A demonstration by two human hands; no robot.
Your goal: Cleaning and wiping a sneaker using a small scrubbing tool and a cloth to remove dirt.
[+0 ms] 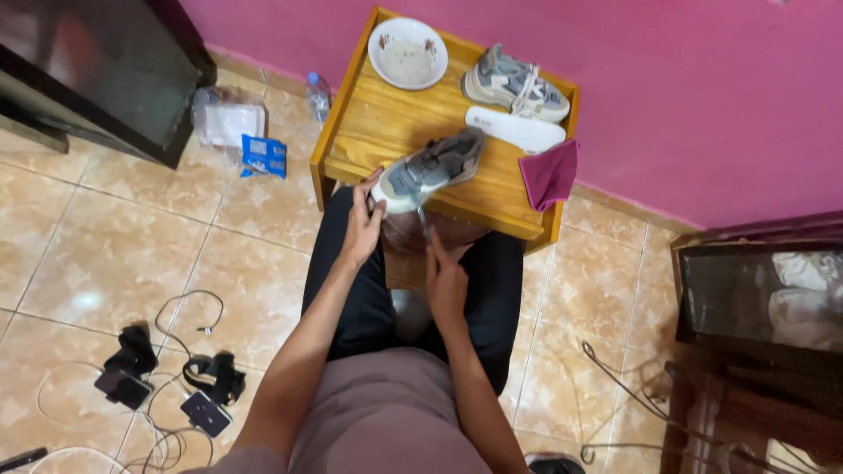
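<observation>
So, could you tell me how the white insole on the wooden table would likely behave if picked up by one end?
The white insole looks thin and flat, so it would probably flex and droop. It seems light for its length. Lying flat beside the grey sneaker, it is unlikely to roll.

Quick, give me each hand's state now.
Left hand: closed on the toe of the grey sneaker.
Right hand: grip cannot be told; pinching something thin.

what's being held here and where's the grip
The left hand grips the grey sneaker at its toe end; the right hand pinches something thin hanging below it, too small to identify.
</observation>
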